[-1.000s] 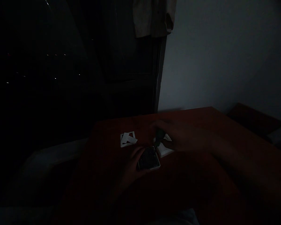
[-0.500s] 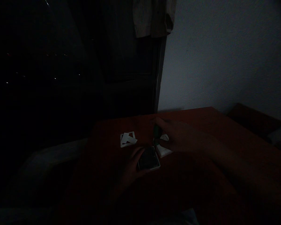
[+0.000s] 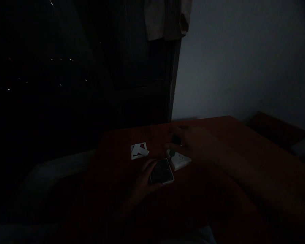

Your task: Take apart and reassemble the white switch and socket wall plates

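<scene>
My left hand (image 3: 145, 177) grips the left side of a square switch or socket module (image 3: 161, 172), its dark inner side facing up inside a pale rim. In my right hand (image 3: 190, 144) is a screwdriver (image 3: 172, 152) with a green and dark handle, its shaft slanting down to the module's right edge. The tip is too dark to make out fully. Just right of the module, partly under my right hand, a white wall socket (image 3: 180, 160) lies with its slots up. A white square frame (image 3: 132, 156) with two pale strips (image 3: 143, 151) across it lies further left.
The reddish table (image 3: 205, 189) extends to a pale wall (image 3: 239, 67) behind. A dark window or door (image 3: 127, 67) fills the left, with cloth (image 3: 165, 20) hanging above. Another dark piece of furniture (image 3: 274, 130) stands at the right.
My right hand has shifted slightly right, and the screwdriver now reaches the module's right edge. More of the white socket shows. My left hand has stayed in place.
</scene>
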Demonstrator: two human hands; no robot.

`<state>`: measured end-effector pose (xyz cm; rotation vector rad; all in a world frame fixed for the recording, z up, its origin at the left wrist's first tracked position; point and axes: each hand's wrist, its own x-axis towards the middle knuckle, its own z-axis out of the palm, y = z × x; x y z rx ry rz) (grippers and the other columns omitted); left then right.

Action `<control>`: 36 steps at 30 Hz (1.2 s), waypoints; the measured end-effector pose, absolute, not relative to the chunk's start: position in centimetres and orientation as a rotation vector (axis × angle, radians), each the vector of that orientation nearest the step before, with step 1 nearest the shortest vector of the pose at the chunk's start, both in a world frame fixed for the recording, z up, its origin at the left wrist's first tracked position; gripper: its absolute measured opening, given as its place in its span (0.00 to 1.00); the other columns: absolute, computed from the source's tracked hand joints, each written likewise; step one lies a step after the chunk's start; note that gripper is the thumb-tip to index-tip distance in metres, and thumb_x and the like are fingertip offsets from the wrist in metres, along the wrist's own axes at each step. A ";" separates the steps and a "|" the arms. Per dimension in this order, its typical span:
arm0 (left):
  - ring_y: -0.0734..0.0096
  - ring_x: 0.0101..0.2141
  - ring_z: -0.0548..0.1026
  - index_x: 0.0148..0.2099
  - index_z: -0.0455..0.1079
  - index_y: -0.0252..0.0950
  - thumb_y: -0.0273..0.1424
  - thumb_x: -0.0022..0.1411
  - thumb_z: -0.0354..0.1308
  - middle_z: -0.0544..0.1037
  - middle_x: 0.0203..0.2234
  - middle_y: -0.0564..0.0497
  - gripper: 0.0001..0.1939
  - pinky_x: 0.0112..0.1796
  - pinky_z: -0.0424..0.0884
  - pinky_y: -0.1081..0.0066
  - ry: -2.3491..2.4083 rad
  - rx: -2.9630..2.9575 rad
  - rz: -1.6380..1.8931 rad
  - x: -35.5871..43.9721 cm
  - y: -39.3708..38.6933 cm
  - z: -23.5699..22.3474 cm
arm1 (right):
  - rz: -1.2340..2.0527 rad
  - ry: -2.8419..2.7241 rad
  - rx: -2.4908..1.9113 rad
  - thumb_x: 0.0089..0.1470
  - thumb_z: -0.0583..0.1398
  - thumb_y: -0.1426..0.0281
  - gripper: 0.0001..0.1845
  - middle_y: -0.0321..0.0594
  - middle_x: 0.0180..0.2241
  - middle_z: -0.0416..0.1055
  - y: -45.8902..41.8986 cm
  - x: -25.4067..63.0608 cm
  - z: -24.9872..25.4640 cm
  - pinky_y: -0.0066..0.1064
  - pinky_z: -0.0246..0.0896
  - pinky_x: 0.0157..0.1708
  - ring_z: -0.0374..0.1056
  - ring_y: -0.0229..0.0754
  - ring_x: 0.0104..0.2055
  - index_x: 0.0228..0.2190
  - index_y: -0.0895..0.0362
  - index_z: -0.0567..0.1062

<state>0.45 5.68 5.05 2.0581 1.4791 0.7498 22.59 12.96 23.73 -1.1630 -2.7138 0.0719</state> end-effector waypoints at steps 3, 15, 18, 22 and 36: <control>0.53 0.61 0.59 0.64 0.55 0.42 0.36 0.55 0.64 0.58 0.62 0.44 0.37 0.59 0.57 0.54 1.484 2.041 0.750 0.5 5.7 5.0 | -0.008 -2.691 -1.248 0.60 0.52 0.58 0.17 0.46 0.33 0.76 13.1 22.3 23.8 0.31 0.57 0.28 0.72 0.47 0.33 0.42 0.57 0.71; 0.51 0.61 0.58 0.64 0.56 0.41 0.37 0.54 0.65 0.58 0.62 0.43 0.38 0.59 0.57 0.53 1.498 2.022 0.734 0.4 5.8 4.9 | 0.151 -2.662 -1.273 0.56 0.58 0.62 0.15 0.45 0.34 0.77 13.1 23.1 23.8 0.31 0.60 0.30 0.74 0.47 0.35 0.43 0.56 0.72; 0.52 0.61 0.59 0.64 0.55 0.42 0.37 0.54 0.65 0.59 0.62 0.43 0.38 0.59 0.58 0.54 1.478 2.018 0.760 0.4 5.8 4.9 | 0.405 -2.701 -1.017 0.52 0.59 0.71 0.18 0.42 0.39 0.76 13.3 23.7 23.6 0.27 0.61 0.32 0.73 0.41 0.37 0.47 0.55 0.70; 0.54 0.61 0.58 0.64 0.55 0.43 0.37 0.55 0.65 0.58 0.63 0.45 0.38 0.59 0.58 0.55 1.479 2.038 0.757 0.2 5.8 4.4 | 0.469 -2.727 -0.894 0.52 0.61 0.69 0.26 0.43 0.42 0.75 13.4 24.1 23.5 0.28 0.62 0.33 0.72 0.42 0.38 0.53 0.55 0.65; 0.53 0.61 0.59 0.63 0.56 0.41 0.35 0.54 0.65 0.58 0.62 0.43 0.37 0.60 0.57 0.54 1.504 2.028 0.739 0.6 5.7 5.5 | 0.508 -2.640 -0.861 0.51 0.59 0.75 0.22 0.40 0.38 0.77 13.6 23.4 23.4 0.27 0.63 0.34 0.73 0.38 0.34 0.50 0.56 0.70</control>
